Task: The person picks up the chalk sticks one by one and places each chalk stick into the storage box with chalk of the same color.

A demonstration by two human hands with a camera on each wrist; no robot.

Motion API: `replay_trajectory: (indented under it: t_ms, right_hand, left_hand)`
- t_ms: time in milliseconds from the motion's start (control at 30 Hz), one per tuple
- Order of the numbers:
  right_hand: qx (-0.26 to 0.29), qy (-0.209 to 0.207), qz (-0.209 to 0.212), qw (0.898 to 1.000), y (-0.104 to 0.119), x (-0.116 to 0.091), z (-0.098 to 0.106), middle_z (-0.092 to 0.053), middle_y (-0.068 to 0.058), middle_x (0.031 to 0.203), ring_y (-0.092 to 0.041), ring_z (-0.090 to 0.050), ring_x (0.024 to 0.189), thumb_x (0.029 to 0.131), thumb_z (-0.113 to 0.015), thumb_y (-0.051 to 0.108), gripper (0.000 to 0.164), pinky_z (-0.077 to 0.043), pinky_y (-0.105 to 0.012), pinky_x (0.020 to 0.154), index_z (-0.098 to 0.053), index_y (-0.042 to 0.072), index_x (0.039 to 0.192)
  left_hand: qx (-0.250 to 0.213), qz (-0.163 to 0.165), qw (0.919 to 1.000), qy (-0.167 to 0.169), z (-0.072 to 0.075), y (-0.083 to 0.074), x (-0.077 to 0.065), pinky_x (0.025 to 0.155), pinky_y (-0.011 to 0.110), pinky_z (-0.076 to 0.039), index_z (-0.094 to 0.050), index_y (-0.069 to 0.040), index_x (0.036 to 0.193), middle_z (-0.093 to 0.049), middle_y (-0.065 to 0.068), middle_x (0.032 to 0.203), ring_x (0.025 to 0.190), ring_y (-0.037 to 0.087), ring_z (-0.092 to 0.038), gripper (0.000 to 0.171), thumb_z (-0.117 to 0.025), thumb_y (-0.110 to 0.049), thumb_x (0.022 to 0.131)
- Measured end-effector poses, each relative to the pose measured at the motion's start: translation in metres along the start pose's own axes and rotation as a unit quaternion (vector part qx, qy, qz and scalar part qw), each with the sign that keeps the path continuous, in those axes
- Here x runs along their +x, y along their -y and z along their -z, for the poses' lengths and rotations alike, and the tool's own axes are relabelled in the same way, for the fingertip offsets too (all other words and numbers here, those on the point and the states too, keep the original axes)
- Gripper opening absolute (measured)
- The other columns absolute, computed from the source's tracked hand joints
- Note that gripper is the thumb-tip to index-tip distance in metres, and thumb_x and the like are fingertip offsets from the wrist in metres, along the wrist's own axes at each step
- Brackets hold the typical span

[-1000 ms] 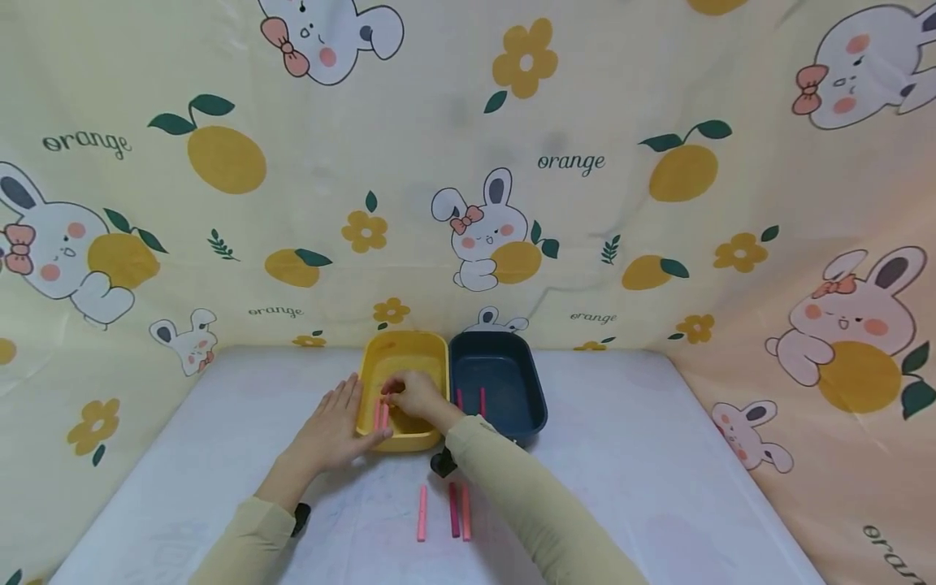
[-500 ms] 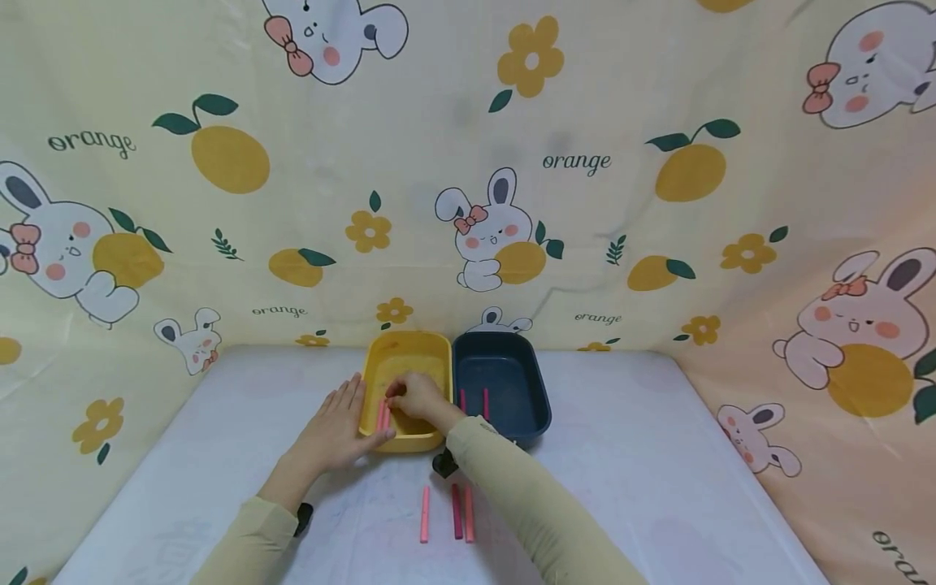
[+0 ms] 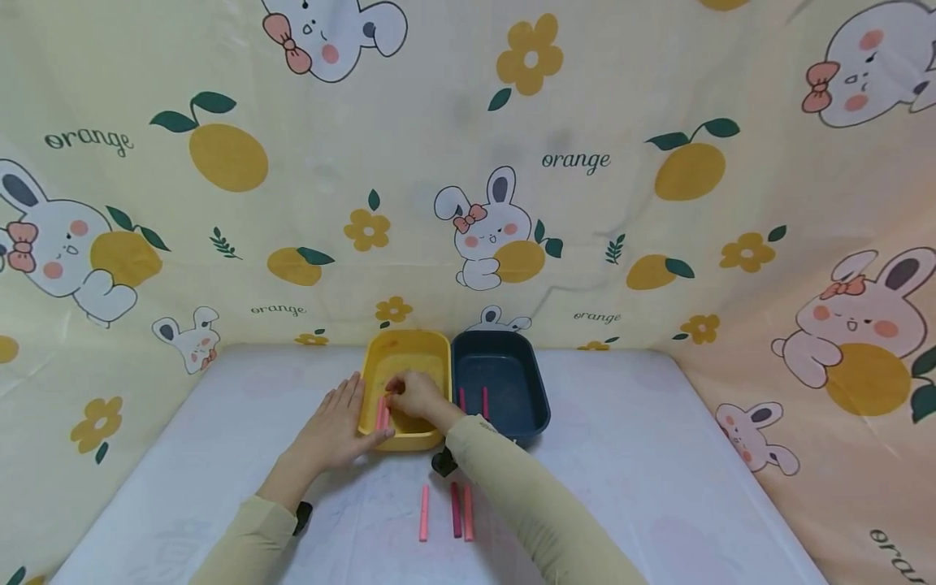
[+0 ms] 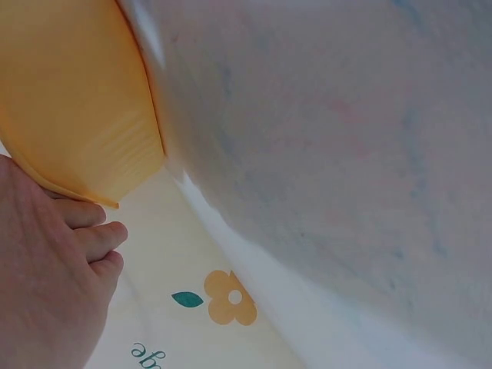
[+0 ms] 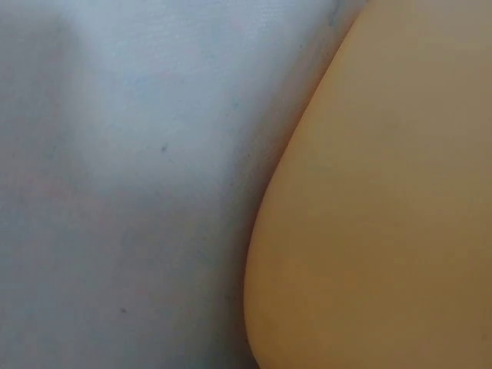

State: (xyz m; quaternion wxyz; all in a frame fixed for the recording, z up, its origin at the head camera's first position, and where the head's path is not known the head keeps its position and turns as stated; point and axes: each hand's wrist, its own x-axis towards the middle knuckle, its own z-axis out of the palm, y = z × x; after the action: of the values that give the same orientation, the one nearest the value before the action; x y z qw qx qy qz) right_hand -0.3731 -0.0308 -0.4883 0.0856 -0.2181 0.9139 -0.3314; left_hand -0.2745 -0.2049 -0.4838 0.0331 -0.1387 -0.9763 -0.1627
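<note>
My left hand [image 3: 332, 431] lies along the left side of the yellow tray [image 3: 405, 443], fingers straight against its wall and thumb at the front rim. In the left wrist view, the fingers of this hand [image 4: 61, 254] meet the edge of the same tray [image 4: 77, 92]. Reaching into the tray from the right, my right hand [image 3: 417, 396] has its fingers curled and pinches the upper end of a pink stick [image 3: 387, 416]. Another pink stick [image 3: 379, 413] lies close beside it. The right wrist view shows only the tray's outer wall [image 5: 384, 200] and the tabletop.
A dark blue tray [image 3: 537, 406] stands against the yellow one, with a pink stick [image 3: 486, 400] and another [image 3: 462, 398] inside. Nearer the front lie a light pink stick [image 3: 424, 513], a dark pink stick [image 3: 457, 510] and a coral stick [image 3: 469, 513] on the white table [image 3: 621, 471].
The whole head view has shifted slightly. Both hands stay at the yellow tray; the right fingers move only a little at the pink sticks.
</note>
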Motion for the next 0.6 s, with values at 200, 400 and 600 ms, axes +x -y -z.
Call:
replay_trajectory:
  t_ms: [200,400,600]
  right_hand:
    - [0.012,-0.004,0.007,1.000,0.001,-0.002,0.003,-0.071,0.002,0.098,-0.010,-0.059,0.085,0.097,-0.073,0.013,0.016,-0.052,-0.021,0.080,-0.076,0.007,0.111]
    - [0.026,-0.006,0.017,1.000,0.003,-0.007,0.008,-0.072,0.000,0.101,-0.011,-0.060,0.087,0.098,-0.070,0.012,0.019,-0.051,-0.020,0.076,-0.075,0.005,0.115]
    - [0.063,-0.002,0.015,0.998,0.007,-0.015,0.014,-0.072,-0.001,0.106,-0.013,-0.061,0.089,0.100,-0.071,0.013,0.022,-0.054,-0.021,0.077,-0.074,0.005,0.119]
  left_hand:
    - [-0.005,0.000,1.0000,0.001,0.000,-0.002,0.000,0.124,0.064,-0.019,-0.022,0.015,0.158,-0.016,0.032,0.168,0.154,0.051,-0.020,0.112,-0.054,-0.072,0.095]
    - [-0.004,0.005,0.9999,0.008,0.000,-0.002,0.000,0.125,0.062,-0.018,-0.021,0.013,0.159,-0.015,0.030,0.169,0.155,0.050,-0.019,0.113,-0.053,-0.074,0.095]
    - [-0.001,0.004,1.0000,0.005,0.000,-0.002,0.000,0.126,0.062,-0.018,-0.019,0.013,0.160,-0.015,0.030,0.169,0.155,0.049,-0.019,0.112,-0.054,-0.073,0.095]
